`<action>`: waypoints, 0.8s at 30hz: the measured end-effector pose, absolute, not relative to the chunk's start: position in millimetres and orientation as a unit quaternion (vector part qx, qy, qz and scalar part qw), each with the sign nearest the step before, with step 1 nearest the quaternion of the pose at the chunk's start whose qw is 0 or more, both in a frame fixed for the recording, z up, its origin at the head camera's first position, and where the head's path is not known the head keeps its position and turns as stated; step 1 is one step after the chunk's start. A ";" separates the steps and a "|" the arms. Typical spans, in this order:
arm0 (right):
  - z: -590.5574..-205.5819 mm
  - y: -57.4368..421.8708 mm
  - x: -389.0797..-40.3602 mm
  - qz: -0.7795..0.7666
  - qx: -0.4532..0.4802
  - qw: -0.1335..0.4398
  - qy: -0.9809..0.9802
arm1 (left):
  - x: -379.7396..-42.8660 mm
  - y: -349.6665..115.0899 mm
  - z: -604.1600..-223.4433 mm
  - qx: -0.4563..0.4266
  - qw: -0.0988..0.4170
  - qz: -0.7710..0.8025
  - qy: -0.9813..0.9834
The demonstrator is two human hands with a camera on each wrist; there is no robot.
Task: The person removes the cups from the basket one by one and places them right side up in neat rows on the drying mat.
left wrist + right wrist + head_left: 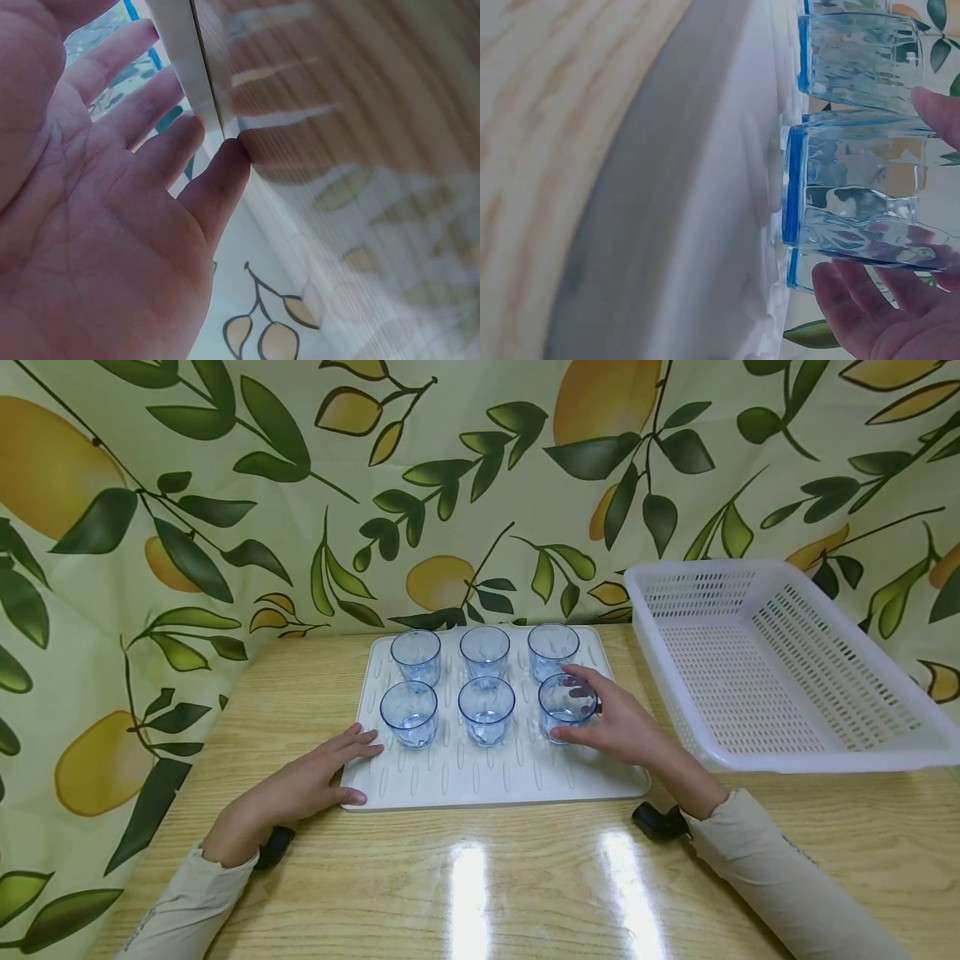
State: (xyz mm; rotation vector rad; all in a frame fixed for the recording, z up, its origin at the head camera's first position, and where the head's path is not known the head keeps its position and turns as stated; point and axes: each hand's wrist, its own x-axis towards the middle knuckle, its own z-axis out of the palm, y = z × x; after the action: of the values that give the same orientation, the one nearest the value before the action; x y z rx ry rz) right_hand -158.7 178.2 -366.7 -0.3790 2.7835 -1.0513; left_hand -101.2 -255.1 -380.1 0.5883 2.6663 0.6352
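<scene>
Six-fold rows aside, several clear blue-tinted glasses stand in two rows on a white ridged drying mat (465, 781). My right hand (622, 722) is curled round the front right glass (562, 706), thumb at its near left side and fingers behind it. In the right wrist view, that glass (855, 195) lies between the thumb above and the fingers below, its base on the mat side. My left hand (307, 781) rests at the mat's left edge, fingers extended, close to the front left glass (409, 718). The left wrist view shows its palm and fingertips along the mat's edge.
A white perforated plastic basket (697, 727) stands to the right of the mat. Behind the wooden table (360, 877) hangs a cloth (465, 485) printed with fruit and leaves. The front middle glass (487, 714) stands left of my right hand.
</scene>
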 end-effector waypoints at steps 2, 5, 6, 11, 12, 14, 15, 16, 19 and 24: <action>-365.1 178.9 -158.2 -0.350 -0.125 0.072 0.926 | -101.3 -255.2 -380.3 0.208 0.167 0.222 0.938; -363.9 180.3 -157.5 -0.352 -0.128 0.071 0.925 | -101.2 -255.1 -380.4 0.209 0.165 0.221 0.938; -363.7 180.7 -157.1 -0.353 -0.129 0.070 0.924 | -101.1 -255.2 -380.5 0.209 0.165 0.220 0.938; -362.4 183.4 -155.0 -0.366 -0.150 0.054 0.917 | -100.6 -254.9 -379.8 0.206 0.170 0.222 0.938; -361.6 184.1 -154.1 -0.368 -0.157 0.048 0.915 | -100.5 -254.8 -379.6 0.207 0.171 0.222 0.937; -358.8 185.9 -151.3 -0.369 -0.172 0.038 0.913 | -100.4 -254.8 -379.2 0.207 0.172 0.223 0.937; -356.9 186.9 -149.4 -0.366 -0.179 0.032 0.913 | -100.4 -254.7 -379.0 0.207 0.171 0.223 0.937; -355.1 187.9 -147.3 -0.361 -0.185 0.026 0.913 | -100.3 -254.8 -378.9 0.208 0.170 0.222 0.937; -347.5 189.8 -139.3 -0.338 -0.195 0.015 0.921 | -99.8 -254.9 -378.6 0.207 0.169 0.223 0.937; -331.0 191.6 -124.4 -0.292 -0.197 -0.004 0.936 | -99.5 -254.5 -378.5 0.206 0.169 0.224 0.937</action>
State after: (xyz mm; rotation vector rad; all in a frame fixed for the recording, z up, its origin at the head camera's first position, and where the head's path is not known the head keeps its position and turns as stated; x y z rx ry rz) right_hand -124.4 191.6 -331.0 -0.6197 2.9483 -0.9182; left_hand -99.5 -254.5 -378.5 0.5862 2.6644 0.6365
